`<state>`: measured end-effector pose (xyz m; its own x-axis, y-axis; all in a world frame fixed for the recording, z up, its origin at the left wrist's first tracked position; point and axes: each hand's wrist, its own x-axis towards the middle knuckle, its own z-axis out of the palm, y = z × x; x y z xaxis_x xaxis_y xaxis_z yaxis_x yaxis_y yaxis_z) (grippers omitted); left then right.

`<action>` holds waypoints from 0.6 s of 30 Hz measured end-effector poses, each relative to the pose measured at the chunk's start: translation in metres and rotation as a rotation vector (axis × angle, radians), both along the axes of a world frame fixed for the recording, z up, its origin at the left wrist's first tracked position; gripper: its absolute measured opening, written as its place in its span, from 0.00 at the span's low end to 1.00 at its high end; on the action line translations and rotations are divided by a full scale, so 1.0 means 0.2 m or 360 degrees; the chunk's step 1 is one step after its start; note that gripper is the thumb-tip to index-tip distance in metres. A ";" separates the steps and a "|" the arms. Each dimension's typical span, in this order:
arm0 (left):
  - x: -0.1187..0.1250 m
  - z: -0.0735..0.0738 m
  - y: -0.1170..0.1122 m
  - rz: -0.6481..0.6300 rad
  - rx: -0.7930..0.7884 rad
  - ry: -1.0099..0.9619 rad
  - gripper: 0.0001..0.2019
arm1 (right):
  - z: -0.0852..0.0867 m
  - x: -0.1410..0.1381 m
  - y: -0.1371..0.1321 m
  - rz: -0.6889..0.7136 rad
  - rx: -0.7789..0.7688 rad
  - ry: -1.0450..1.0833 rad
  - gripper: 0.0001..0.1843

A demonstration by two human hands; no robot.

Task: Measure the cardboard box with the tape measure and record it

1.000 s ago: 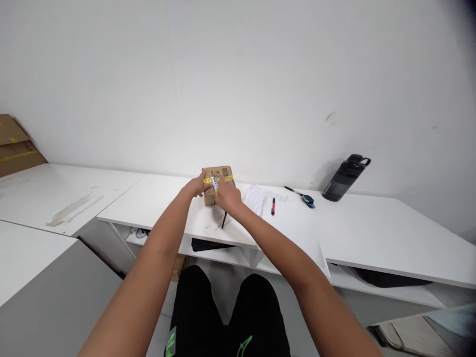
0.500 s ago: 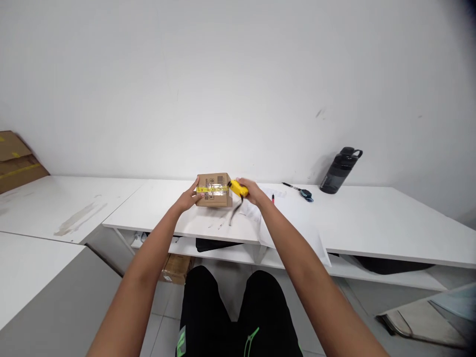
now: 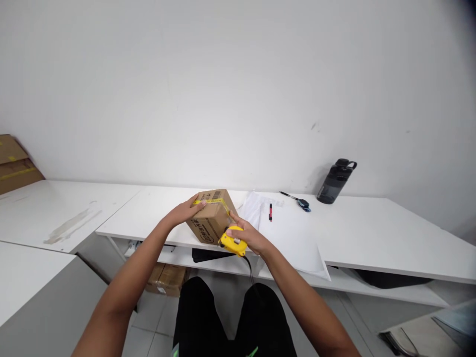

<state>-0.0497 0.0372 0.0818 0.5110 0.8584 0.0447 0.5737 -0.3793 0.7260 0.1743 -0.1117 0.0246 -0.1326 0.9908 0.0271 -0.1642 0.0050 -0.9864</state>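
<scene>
A small brown cardboard box [image 3: 210, 218] with dark print and a yellow strip [image 3: 211, 201] across its top sits tilted near the front edge of the desk. My left hand [image 3: 186, 210] grips its left side, with the thumb on top. In my right hand [image 3: 249, 235] is a yellow tape measure [image 3: 233, 241], held low beside the box's front right corner. Its dark wrist strap hangs down toward my knee. The right fingertips touch the box's right side. Whether any blade is out of the tape measure cannot be made out.
White papers [image 3: 290, 238] lie right of the box, overhanging the front edge, with a red and black pen [image 3: 270, 212] on them. Behind are a black pen [image 3: 288, 195] and a small dark item [image 3: 303, 204]. A dark water bottle [image 3: 335, 183] stands near the wall.
The box has been turned and tipped so its printed front side shows. My right hand has brought the tape measure down and nearer, from the box's right end to its front corner.
</scene>
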 end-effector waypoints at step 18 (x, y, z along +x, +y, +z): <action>-0.14 -0.49 -0.09 0.0520 -0.0142 -0.0880 0.30 | 0.37 -0.29 0.47 -0.0272 0.0343 -0.1209 0.50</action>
